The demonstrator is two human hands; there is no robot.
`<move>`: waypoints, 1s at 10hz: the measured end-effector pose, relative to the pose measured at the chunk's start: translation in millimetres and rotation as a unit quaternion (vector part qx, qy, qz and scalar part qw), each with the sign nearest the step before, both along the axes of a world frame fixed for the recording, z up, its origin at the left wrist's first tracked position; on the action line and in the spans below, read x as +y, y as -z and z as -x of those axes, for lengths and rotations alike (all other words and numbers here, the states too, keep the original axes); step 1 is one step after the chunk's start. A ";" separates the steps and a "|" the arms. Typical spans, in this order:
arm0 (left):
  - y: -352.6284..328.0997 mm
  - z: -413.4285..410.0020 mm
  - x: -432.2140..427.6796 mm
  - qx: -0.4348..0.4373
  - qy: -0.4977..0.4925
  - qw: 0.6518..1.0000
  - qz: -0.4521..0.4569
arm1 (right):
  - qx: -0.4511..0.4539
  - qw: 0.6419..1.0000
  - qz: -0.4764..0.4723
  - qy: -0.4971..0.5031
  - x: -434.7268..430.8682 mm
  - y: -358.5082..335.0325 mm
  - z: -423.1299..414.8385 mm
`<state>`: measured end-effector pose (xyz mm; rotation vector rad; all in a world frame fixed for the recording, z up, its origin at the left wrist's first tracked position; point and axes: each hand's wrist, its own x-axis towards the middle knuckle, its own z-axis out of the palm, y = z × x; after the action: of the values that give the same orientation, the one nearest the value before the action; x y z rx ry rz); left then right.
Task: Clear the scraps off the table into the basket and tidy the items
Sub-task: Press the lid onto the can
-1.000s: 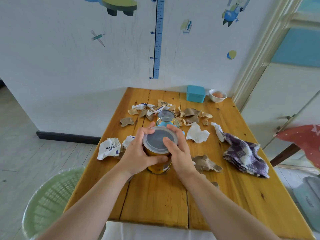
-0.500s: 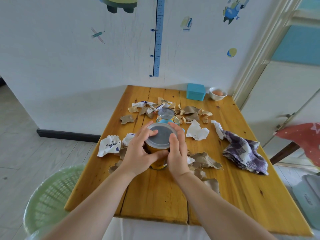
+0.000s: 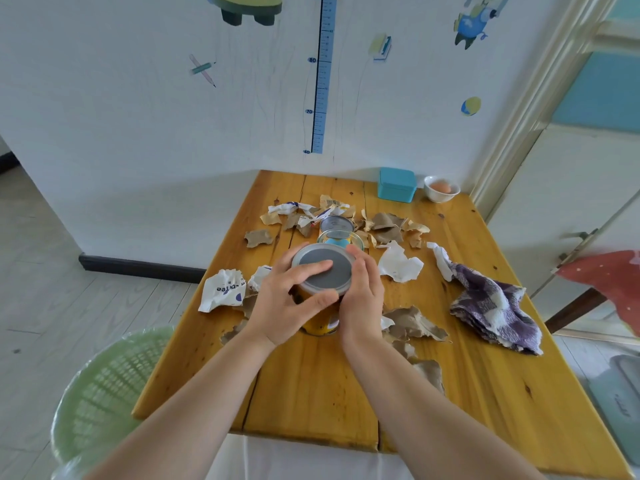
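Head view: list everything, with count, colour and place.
Round tin with plastic lid: one, yellow, grey lid, table centre
Torn paper scraps: many, brown and white, scattered around it
Clear glass jar: one, directly behind tin
Checked cloth: one, purple-white, table's right
Square lidded box: one, teal, far edge
Small bowl holding egg: one, white, beside box
Plastic mesh basket: one, green, floor, left
Wooden table: one, honey-yellow, by wall
Left hand: fingers grip lid
Right hand: fingers hold tin

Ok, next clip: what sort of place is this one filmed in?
Most likely a home, probably a family room: a height chart and cartoon stickers on the wall, plus a wooden table holding a bowl with an egg.
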<state>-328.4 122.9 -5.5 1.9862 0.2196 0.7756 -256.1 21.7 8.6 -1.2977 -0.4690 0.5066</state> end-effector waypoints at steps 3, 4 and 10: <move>-16.5 -16.6 3.6 0.100 -0.029 0.986 0.130 | 0.026 0.995 0.090 0.046 9.3 -19.5 -15.5; -20.4 -26.7 0.0 0.111 -0.055 0.983 0.139 | 0.085 0.985 0.120 0.089 22.4 -31.1 -23.2; -14.1 -13.0 -1.5 0.076 -0.012 0.967 0.245 | -0.004 0.995 0.090 -0.039 -6.0 -7.2 -26.1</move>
<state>-315.4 121.4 8.7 1.5718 0.4790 0.5206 -230.0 15.6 15.7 -1.4592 -0.4908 0.6209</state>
